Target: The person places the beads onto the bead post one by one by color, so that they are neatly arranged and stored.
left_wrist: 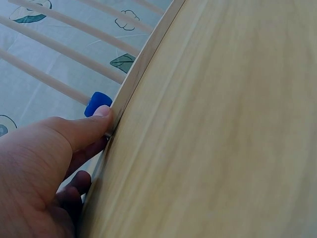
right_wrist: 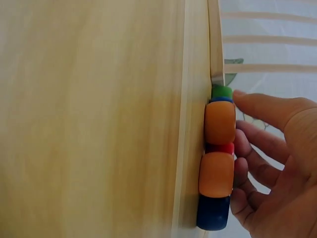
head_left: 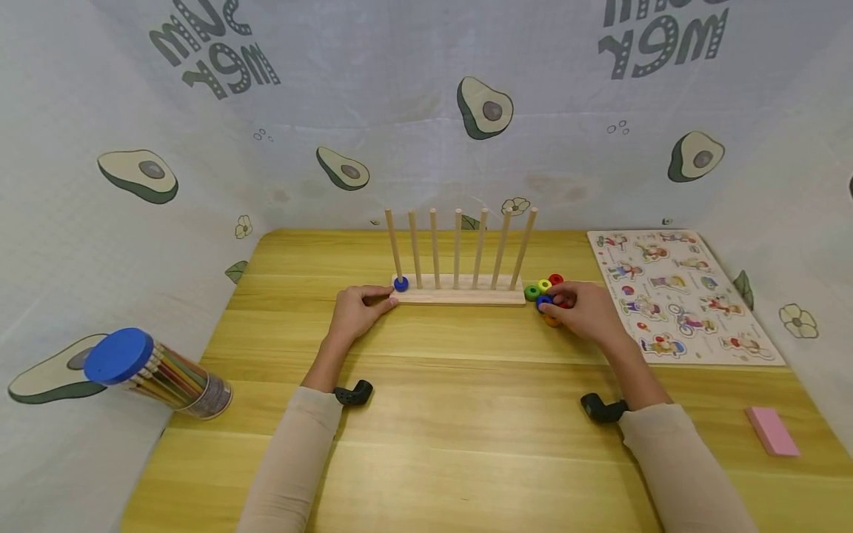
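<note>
A wooden peg stand (head_left: 460, 297) with several upright pegs is on the table, a blue bead (head_left: 401, 284) around the foot of its leftmost peg. The thumb and fingers of my left hand (head_left: 356, 311) hold the stand's left end, the thumb beside that bead. Past the right end lies a cluster of coloured beads, among them a green bead (head_left: 532, 293), a yellow bead (head_left: 545, 286) and orange ones. My right hand (head_left: 586, 314) is over this cluster, thumb and forefinger at a blue bead (head_left: 543, 303). Whether they pinch it is hidden.
A picture puzzle board (head_left: 686, 296) lies at the back right, a pink block (head_left: 773, 431) nearer on the right. On the left stands a blue-lidded jar (head_left: 160, 374) of coloured sticks. A printed cloth (head_left: 413, 111) hangs behind the table (head_left: 466, 444).
</note>
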Tool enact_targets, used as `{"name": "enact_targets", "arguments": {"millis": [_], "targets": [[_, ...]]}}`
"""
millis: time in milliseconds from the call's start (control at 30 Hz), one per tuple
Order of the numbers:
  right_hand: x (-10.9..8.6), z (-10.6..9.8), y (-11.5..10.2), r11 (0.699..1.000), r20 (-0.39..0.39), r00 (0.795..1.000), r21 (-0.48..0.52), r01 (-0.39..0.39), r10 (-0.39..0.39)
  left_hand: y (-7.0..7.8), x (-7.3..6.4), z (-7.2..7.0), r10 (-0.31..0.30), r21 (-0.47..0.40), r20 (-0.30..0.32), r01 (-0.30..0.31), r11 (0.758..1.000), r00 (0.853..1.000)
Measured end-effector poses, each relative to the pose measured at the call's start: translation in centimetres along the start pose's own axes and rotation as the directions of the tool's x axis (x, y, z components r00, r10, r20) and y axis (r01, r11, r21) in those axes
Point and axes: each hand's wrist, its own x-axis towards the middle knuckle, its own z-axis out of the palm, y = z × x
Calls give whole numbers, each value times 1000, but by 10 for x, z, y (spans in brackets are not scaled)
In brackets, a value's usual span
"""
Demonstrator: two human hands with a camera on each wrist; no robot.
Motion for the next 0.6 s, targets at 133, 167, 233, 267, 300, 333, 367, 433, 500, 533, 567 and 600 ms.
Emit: {"name": "enact_targets", "arguments": {"millis": [133, 167, 233, 267, 300, 333, 367, 433, 500, 533, 567, 600], "targets": [[2, 1, 1, 999, 8, 1000, -42, -12, 12, 0, 0, 0, 2, 4, 0, -2, 1000, 1000], [3, 2, 1, 998, 11, 1000, -54, -15, 15, 0, 0, 0, 3, 4, 0, -3, 1000, 1000], [4, 2, 3, 997, 17, 1000, -73, -17, 19, 1, 0, 0, 0, 5, -1, 0, 1000, 1000], [5, 3, 3, 997, 22, 1000, -77, -18, 20, 1, 0, 0, -2, 6, 0, 2, 1000, 1000], [5, 3, 3, 996, 25, 999, -83, -19, 21, 1, 0, 0, -5, 7, 0, 5, 1000, 1000], [5, 2, 3, 996, 29, 999, -87, -19, 22, 1, 0, 0, -9, 8, 1, 9, 1000, 1000], [6, 2, 2, 996, 31, 999, -88, -18, 21, 1, 0, 0, -12, 9, 1, 12, 1000, 1000], [6, 2, 2, 996, 34, 999, -84, -18, 21, 2, 0, 0, -18, 11, 3, 18, 1000, 1000], [5, 3, 1, 997, 34, 999, -79, -18, 20, 2, -1, 0, -23, 11, 4, 23, 1000, 1000], [5, 3, 1, 997, 31, 999, -76, -16, 19, 2, -1, 0, -25, 10, 4, 25, 1000, 1000], [5, 3, 1, 997, 28, 999, -71, -14, 16, 2, -1, 0, -28, 8, 4, 28, 1000, 1000], [4, 3, 1, 998, 23, 1000, -67, -12, 14, 2, 0, 0, -29, 6, 6, 29, 1000, 1000]]}}
